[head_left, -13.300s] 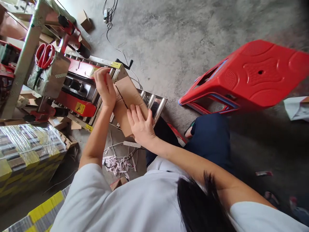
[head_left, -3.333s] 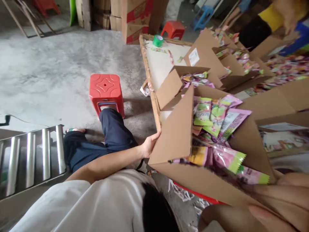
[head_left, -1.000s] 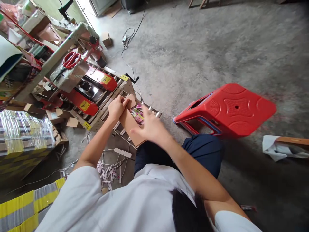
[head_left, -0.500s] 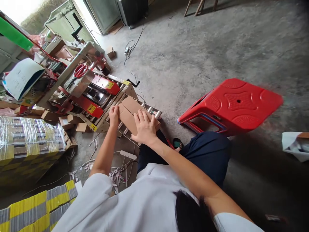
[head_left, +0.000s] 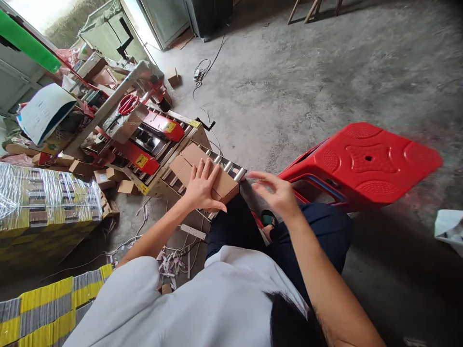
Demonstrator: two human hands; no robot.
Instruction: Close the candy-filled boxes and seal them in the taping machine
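Note:
A brown cardboard box point(head_left: 195, 156) with its top flaps folded down lies on the metal rollers point(head_left: 228, 166) at the near end of the conveyor. My left hand point(head_left: 203, 188) rests flat on the box top, fingers spread. Off to the right of the box, my right hand point(head_left: 277, 193) hangs in the air with its fingers apart and nothing in them. Just past the box stands the red carton sealing machine point(head_left: 142, 156), which has yellow warning labels.
A red plastic stool point(head_left: 376, 164) stands to the right. Red-handled scissors point(head_left: 128, 103) lie on the machine. Wrapped stacks point(head_left: 47, 202) are at the left, and a power strip point(head_left: 193, 232) with cables and paper scraps lies on the floor.
My left hand has moved from the box's far left edge onto its top. My right hand has left the box top and swung right, away from it.

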